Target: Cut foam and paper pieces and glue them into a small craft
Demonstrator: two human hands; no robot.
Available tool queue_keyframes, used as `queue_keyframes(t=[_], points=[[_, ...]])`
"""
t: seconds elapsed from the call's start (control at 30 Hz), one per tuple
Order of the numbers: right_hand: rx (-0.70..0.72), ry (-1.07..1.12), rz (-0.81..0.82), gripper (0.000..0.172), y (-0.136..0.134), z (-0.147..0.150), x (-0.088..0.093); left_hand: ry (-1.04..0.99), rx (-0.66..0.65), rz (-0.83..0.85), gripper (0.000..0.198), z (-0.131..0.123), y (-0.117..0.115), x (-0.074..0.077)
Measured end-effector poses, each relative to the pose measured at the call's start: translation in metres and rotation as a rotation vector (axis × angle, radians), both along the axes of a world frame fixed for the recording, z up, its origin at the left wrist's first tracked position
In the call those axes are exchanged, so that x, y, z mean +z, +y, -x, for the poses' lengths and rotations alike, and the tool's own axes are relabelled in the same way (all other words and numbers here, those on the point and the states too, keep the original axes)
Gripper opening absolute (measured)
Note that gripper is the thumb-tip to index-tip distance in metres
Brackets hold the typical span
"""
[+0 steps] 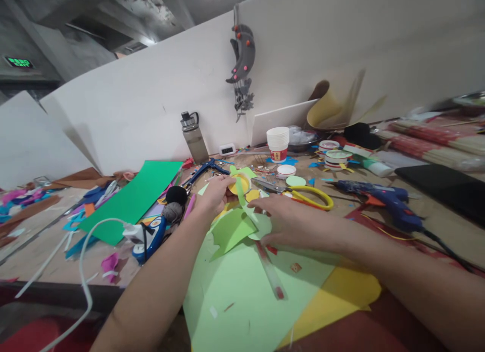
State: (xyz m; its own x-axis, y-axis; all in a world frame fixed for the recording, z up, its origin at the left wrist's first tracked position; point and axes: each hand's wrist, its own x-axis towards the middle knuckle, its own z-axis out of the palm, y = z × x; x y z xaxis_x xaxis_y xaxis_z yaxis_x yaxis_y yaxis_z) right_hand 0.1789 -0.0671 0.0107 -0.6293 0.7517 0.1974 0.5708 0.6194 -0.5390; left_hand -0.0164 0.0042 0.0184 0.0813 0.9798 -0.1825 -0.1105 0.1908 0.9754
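Note:
My left hand [219, 194] is closed on the near side of a small round paper piece [245, 182] with a white rim and yellow inside. A light green paper strip [239, 189] stands across it. My right hand [282, 216] is spread, thumb and fingers apart, over a pale green paper disc [261, 227]. Its fingertips are near the lower end of the strip; whether they touch it I cannot tell. Below the hands, a brighter green paper scrap [233, 231] lies on a large pale green sheet [242, 291]. Yellow-handled scissors [310, 196] lie just beyond my right hand.
A blue glue gun [390, 200] and a black flat pad [447, 190] lie at right. Stacked paper cups [278, 145] and a water bottle [194, 139] stand near the white wall. At left are a dark green sheet [129, 203] and a blue power strip [153, 238] with a white cable.

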Motion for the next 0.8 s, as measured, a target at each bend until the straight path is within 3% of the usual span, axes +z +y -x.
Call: queue_keyframes(t=[0.37,0.57,0.67,0.8], points=[[-0.032,-0.132,-0.083,0.061,0.003,-0.010,0.011,0.037,-0.027,0.002,0.004,-0.001,0.001,-0.005],[-0.043,-0.146,-0.200,0.068,0.015,-0.020,-0.002,0.074,-0.111,0.053,0.006,-0.006,-0.002,-0.012],[-0.085,-0.214,-0.226,0.072,0.019,-0.027,-0.005,0.098,-0.127,0.056,0.011,-0.006,-0.001,-0.018],[-0.189,-0.172,-0.279,0.069,0.021,-0.033,0.007,0.098,-0.111,0.035,0.009,-0.006,-0.001,-0.018]])
